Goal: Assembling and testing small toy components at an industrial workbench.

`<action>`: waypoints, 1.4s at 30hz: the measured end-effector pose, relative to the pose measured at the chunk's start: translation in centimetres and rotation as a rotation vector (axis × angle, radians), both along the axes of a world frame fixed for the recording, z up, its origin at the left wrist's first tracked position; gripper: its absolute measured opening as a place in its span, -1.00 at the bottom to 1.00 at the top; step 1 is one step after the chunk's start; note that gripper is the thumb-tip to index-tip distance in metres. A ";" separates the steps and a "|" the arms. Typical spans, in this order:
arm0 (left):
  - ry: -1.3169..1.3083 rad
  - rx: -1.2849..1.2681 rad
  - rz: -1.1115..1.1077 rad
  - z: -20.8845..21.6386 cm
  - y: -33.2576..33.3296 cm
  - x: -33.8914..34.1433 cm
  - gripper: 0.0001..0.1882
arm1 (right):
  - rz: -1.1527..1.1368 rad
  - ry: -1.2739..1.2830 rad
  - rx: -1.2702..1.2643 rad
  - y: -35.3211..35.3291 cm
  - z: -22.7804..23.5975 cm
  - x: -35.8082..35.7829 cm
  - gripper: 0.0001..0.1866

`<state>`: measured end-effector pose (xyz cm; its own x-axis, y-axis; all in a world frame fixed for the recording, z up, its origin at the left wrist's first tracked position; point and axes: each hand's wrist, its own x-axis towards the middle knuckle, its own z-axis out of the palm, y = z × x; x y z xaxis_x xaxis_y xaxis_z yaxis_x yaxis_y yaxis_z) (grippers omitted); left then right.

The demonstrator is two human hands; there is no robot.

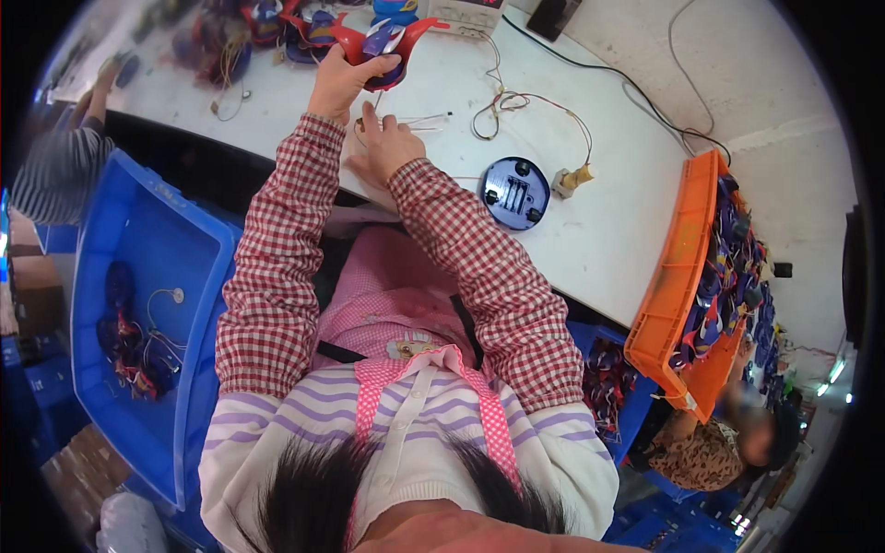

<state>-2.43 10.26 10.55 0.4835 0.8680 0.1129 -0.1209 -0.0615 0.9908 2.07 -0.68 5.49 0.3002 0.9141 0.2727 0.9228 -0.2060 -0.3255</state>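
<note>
- One red toy part (385, 41), purple-centred, above the white table (627, 203); left hand (345, 79) grips it, some fingers hidden behind.
- One right hand (391, 149), fingers bent beside thin wires (430, 118); whether pinching any, cannot tell.
- Several similar parts (266, 26), upper left, partly blurred.

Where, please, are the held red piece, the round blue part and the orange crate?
Red piece (382, 40), head view: its blue middle.
Round blue part (514, 194), head view: its centre.
Orange crate (674, 267), head view: its left wall.
</note>
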 end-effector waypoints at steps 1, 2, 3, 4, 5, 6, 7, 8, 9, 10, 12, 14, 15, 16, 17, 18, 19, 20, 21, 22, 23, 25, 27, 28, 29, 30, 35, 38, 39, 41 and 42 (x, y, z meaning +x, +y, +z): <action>0.018 0.025 0.004 0.4 -0.3 -0.2 -0.57 | -0.017 0.019 -0.036 0.7 -0.5 0.0 -0.59; 0.034 0.047 0.005 0.8 -0.7 -0.3 -0.57 | -0.038 0.037 -0.076 1.1 -0.7 0.0 -0.58; 0.049 0.067 0.003 1.0 -1.1 -0.3 -0.58 | -0.062 0.052 -0.117 1.4 -1.0 0.1 -0.57; 0.062 0.086 -0.003 1.2 -1.5 -0.3 -0.59 | -0.089 0.067 -0.160 1.5 -1.3 0.3 -0.56; 0.059 0.088 -0.007 1.3 -1.6 -0.6 -0.59 | -0.093 0.066 -0.158 1.1 -0.8 0.4 -0.56; -0.007 0.061 -0.039 1.3 -1.5 -1.0 -0.57 | -0.007 0.070 0.010 0.1 -0.4 0.6 -0.59; -0.072 0.029 -0.076 1.1 -1.6 -1.5 -0.56 | 0.074 0.073 0.172 -1.5 0.5 0.8 -0.62; -0.138 -0.006 -0.105 0.8 -1.7 -2.0 -0.54 | 0.164 0.075 0.331 -3.1 1.5 1.1 -0.64; -0.205 -0.043 -0.136 0.5 -2.0 -2.0 -0.53 | 0.252 0.075 0.489 -4.6 2.3 1.6 -0.67; -0.209 -0.050 -0.145 0.3 -2.7 -1.8 -0.53 | 0.197 0.211 0.540 -6.1 3.5 2.4 -0.73; -0.299 -0.207 -0.218 -0.8 -3.7 -1.3 -0.53 | 0.058 0.312 0.670 -8.9 5.0 4.5 -0.78; -0.390 -0.362 -0.297 -1.7 -5.0 -0.2 -0.53 | -0.096 0.821 0.581 -11.5 4.7 7.4 -0.76; -0.331 -0.351 -0.374 -2.0 -6.3 0.4 -0.52 | -0.214 0.880 0.596 -12.7 4.5 8.1 -0.74; -0.271 -0.333 -0.444 -2.0 -7.8 0.8 -0.52 | -0.324 0.940 0.610 -13.6 4.3 8.7 -0.73; -0.218 -0.295 -0.453 -1.6 -9.7 1.6 -0.47 | -0.431 0.863 0.561 -14.6 3.5 9.5 -0.71; -0.147 -0.252 -0.494 -1.8 -11.0 2.3 -0.44 | -0.457 0.522 0.562 -15.6 1.7 10.4 -0.72; -0.101 -0.204 -0.507 -2.4 -11.7 1.9 -0.41 | -0.440 0.168 0.555 -15.8 0.2 10.7 -0.73; 0.020 -0.146 -0.507 -2.2 -12.6 2.0 -0.44 | -0.445 0.073 0.346 -16.5 -0.5 11.2 -0.77; 0.090 0.162 -0.494 -3.8 -12.8 3.2 -0.48 | -0.460 -0.078 0.345 -17.3 -2.4 11.8 -0.77; 0.185 0.315 -0.472 -3.8 -13.3 3.5 -0.47 | -0.410 -0.064 0.366 -17.5 -3.0 11.5 -0.77; 0.288 0.464 -0.444 -3.7 -13.8 3.8 -0.45 | -0.477 0.058 0.385 -17.6 -3.6 11.3 -0.75; 0.265 0.464 -0.522 -4.7 -13.2 3.7 -0.43 | -0.475 0.267 0.428 -17.8 -3.6 10.5 -0.73; 0.284 0.519 -0.511 -5.6 -12.0 2.7 -0.45 | -0.369 0.356 0.465 -16.2 -3.1 9.4 -0.74; 0.217 0.525 -0.428 -5.6 -12.1 2.6 -0.45 | -0.402 0.398 0.483 -15.7 -2.1 9.1 -0.76; 0.149 0.530 -0.347 -5.6 -12.1 2.8 -0.43 | -0.438 0.438 0.500 -15.2 -1.0 9.0 -0.77; -0.022 0.222 -0.625 -5.0 -11.4 3.3 -0.41 | -0.450 0.491 0.533 -14.4 -0.1 9.1 -0.75; -0.301 -0.292 -0.696 3.5 -4.8 2.3 -0.42 | -0.206 0.780 0.632 -9.4 10.1 7.5 -0.58; -0.300 -0.064 -0.534 6.4 3.9 1.6 -0.61 | -0.081 1.139 0.773 -8.1 15.7 4.2 -0.52; -0.314 -0.016 -0.602 6.7 8.4 0.7 -0.63 | 0.082 1.351 0.898 -8.0 17.1 3.8 -0.51; -0.176 -0.050 -0.362 8.6 13.4 -3.3 -0.55 | 0.981 1.786 0.509 -8.5 19.3 3.9 -0.50; -0.196 0.020 -0.174 10.5 14.9 -6.0 -0.66 | 1.009 1.843 0.378 -8.5 21.9 2.0 -0.42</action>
